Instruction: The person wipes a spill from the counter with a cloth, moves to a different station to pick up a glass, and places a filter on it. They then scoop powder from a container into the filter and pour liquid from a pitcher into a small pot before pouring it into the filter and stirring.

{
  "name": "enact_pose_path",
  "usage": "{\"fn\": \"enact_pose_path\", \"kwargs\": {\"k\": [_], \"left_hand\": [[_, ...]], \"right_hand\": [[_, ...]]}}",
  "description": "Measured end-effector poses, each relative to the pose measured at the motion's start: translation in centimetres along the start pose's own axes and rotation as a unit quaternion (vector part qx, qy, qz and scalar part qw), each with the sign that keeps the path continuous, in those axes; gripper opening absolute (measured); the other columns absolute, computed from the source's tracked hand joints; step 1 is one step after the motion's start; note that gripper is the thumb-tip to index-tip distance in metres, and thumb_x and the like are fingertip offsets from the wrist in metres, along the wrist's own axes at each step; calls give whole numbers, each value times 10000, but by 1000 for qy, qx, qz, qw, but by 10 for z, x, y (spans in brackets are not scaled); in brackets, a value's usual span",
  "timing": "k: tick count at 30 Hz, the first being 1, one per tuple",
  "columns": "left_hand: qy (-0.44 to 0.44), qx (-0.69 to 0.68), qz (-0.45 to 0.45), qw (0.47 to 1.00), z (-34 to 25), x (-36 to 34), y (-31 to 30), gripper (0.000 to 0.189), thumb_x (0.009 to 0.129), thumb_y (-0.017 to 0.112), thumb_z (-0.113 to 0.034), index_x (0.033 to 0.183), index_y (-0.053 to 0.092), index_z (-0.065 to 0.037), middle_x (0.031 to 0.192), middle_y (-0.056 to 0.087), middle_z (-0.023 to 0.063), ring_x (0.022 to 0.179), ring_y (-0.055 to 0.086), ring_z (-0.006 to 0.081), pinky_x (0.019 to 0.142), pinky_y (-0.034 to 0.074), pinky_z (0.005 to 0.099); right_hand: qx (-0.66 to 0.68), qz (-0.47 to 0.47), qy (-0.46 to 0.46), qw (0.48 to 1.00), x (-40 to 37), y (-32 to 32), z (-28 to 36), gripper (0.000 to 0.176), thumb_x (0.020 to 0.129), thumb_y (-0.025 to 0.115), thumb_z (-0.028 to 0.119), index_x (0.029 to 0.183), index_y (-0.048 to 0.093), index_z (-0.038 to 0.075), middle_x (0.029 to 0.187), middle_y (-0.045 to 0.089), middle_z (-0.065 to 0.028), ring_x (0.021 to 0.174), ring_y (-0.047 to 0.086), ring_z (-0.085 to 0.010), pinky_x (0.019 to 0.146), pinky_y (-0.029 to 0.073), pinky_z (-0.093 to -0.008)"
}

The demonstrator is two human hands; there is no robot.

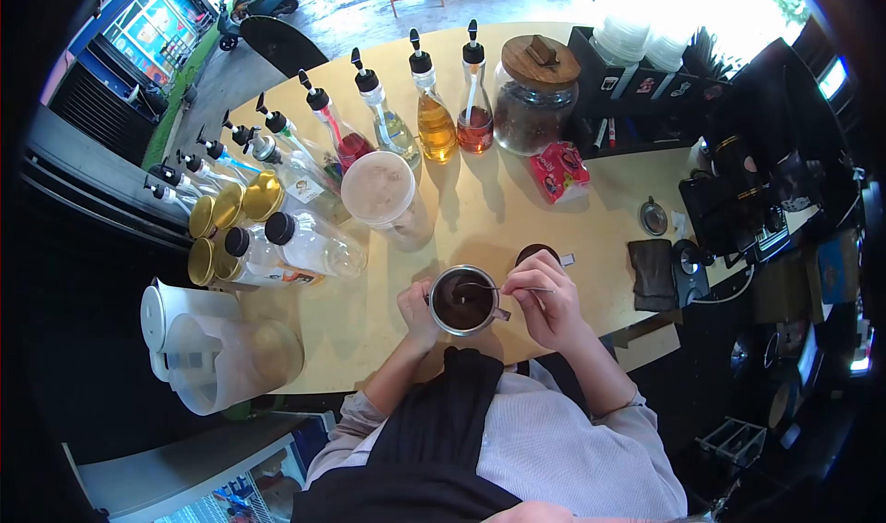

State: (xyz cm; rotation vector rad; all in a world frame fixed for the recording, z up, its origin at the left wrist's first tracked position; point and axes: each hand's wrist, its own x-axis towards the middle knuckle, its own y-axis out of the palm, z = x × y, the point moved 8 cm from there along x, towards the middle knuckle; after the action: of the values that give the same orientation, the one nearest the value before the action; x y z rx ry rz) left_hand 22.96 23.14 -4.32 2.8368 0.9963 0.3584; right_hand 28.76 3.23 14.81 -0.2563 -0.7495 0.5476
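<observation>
A small metal cup with dark liquid stands on the tan counter, close to the front edge. My left hand grips its left side. My right hand pinches the handle of a thin metal spoon, whose bowl dips into the cup. A dark round lid or coaster lies just behind my right hand, partly hidden by it.
A row of syrup bottles with pour spouts curves along the back. A clear cup with a lid stands mid-counter, a glass jar with a wooden lid behind. White pitchers sit at left, dark equipment at right.
</observation>
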Motion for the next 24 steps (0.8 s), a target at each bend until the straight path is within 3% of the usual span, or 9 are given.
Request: {"fn": "enact_pose_path", "kwargs": {"k": [2, 5, 9, 11, 18, 20, 24], "left_hand": [[5, 3, 4, 1000, 0, 1, 0, 491, 990, 338, -301, 562, 333, -60, 541, 357, -9, 519, 317, 94, 496, 224, 307], [-1, 4, 4, 1000, 0, 1, 0, 489, 986, 335, -300, 559, 316, -61, 537, 338, -10, 516, 306, 97, 494, 218, 312], [5, 16, 7, 1000, 0, 0, -1, 489, 984, 332, -301, 559, 306, -59, 533, 324, -8, 512, 296, 101, 495, 212, 315], [4, 1, 1, 1000, 7, 0, -3, 496, 985, 327, -302, 555, 309, -56, 531, 323, -2, 509, 296, 102, 496, 208, 315], [7, 29, 1, 1000, -6, 0, 0, 500, 990, 331, -309, 556, 299, -63, 531, 322, -6, 510, 299, 99, 496, 207, 311], [8, 11, 11, 1000, -4, 0, 1, 501, 997, 329, -307, 559, 296, -67, 536, 324, -9, 513, 301, 96, 496, 209, 309], [16, 10, -4, 1000, 3, 0, -4, 495, 1001, 322, -294, 562, 296, -67, 540, 322, -10, 512, 298, 94, 495, 210, 308]], "right_hand": [[-45, -8, -40, 998, 2, 0, 5, 147, 801, 665, 28, 940, 636, 66, 871, 647, -69, 779, 589, -259, 683, 487, -351], [-16, 31, -55, 998, 2, 8, 11, 108, 836, 621, 13, 934, 624, 57, 852, 648, -73, 783, 584, -268, 701, 479, -347], [-8, 13, -61, 998, -2, 4, 9, 142, 815, 628, 11, 946, 633, 65, 856, 657, -69, 774, 589, -266, 705, 487, -350], [-68, 2, -91, 994, -1, 2, 14, 173, 796, 630, 7, 958, 638, 67, 863, 666, -64, 771, 594, -262, 698, 490, -345], [-28, 18, -90, 995, -5, 5, 12, 205, 769, 634, -5, 958, 644, 74, 857, 679, -47, 762, 600, -248, 703, 494, -337], [-94, 6, -112, 989, -4, 3, 17, 223, 751, 635, -16, 952, 643, 79, 857, 681, -45, 757, 600, -237, 703, 494, -337], [-77, 26, -113, 990, -4, 9, 15, 230, 740, 636, -20, 947, 639, 79, 846, 676, -40, 758, 599, -236, 703, 493, -336]]}}
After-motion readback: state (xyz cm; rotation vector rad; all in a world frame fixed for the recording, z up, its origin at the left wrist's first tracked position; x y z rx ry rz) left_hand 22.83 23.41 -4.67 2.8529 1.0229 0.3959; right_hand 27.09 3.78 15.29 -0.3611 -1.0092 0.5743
